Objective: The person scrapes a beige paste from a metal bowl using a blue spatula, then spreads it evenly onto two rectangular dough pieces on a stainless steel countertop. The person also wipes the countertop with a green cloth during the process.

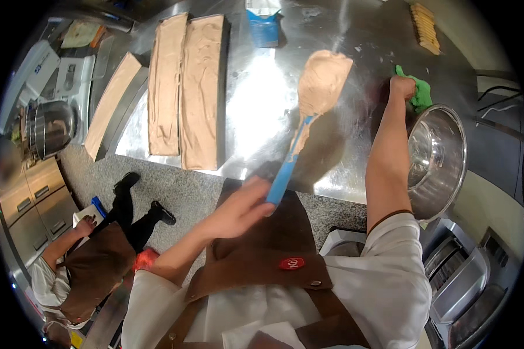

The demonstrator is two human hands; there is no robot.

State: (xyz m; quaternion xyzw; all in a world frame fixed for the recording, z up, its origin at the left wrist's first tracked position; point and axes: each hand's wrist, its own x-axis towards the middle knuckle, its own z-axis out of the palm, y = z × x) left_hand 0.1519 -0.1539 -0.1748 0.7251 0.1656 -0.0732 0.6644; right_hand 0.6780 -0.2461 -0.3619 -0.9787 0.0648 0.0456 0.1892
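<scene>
Our blue-handled spatula (300, 138) slants steeply, its long axis running from the handle at lower left to the cream-coated blade, which points away from us and a little to the right. It is up over the front part of the metal desk (244, 116). Our left hand (244, 209) grips the handle's near end, so the spatula extends ahead and to the right of it. Our right hand (403, 87) is closed on a bunched green cloth (420, 92), just beyond the rim of a wide metal bowl (448, 151), whose shiny inner wall we can see. To the left, two long narrow moulds (224, 104) lie side by side, filled with light brown cream (201, 93) that shows ripples. A third mould (125, 110), farther left, has a smoother filling. Near the desk's far side stands a blue and white carton (264, 29), its contents hidden from us
</scene>
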